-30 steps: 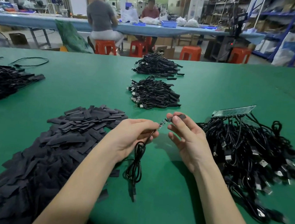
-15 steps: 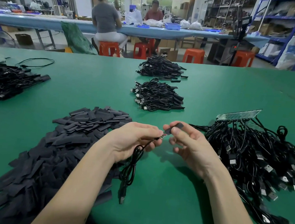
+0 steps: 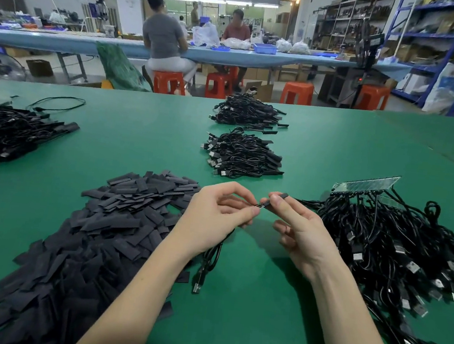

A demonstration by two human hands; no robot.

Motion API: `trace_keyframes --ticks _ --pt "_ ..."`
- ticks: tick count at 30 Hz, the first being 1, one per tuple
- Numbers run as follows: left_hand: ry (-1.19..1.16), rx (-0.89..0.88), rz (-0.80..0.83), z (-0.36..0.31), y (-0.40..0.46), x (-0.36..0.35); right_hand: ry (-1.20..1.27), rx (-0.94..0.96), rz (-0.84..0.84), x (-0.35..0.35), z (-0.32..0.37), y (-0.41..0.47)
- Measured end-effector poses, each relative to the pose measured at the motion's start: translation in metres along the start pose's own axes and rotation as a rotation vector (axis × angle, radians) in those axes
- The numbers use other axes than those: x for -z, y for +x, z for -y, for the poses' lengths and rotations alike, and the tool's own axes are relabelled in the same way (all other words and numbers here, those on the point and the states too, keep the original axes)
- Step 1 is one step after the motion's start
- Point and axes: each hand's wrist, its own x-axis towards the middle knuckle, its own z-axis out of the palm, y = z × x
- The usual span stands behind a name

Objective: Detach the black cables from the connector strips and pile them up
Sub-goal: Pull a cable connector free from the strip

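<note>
Head view, left hand (image 3: 215,218) fingers pinching black cable (image 3: 211,257), right hand (image 3: 298,231) fingers pinching black sleeve (image 3: 281,196); no legible writing

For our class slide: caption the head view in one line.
Both hands, left and right, pinch one cable between black piles.

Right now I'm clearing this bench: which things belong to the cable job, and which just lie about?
In the job:
- left hand and right hand, pinching a black cable
- connector strip on the tangled cable heap
- two finished cable piles

Lying about:
- heap of flat black sleeves
- loose cable
- orange stools
</note>
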Motion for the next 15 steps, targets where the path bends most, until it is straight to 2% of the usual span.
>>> trace_keyframes --ticks 6,15 --pt "0.045 -0.046 -0.037 0.0034 -0.0023 -0.0028 -0.013 -0.007 -0.001 -0.0023 -0.0034 0.0017" --pt "-0.011 -0.062 -0.039 0.0021 -0.0022 -0.0006 -0.042 -0.013 0.048 -0.0048 -0.0047 0.0012"
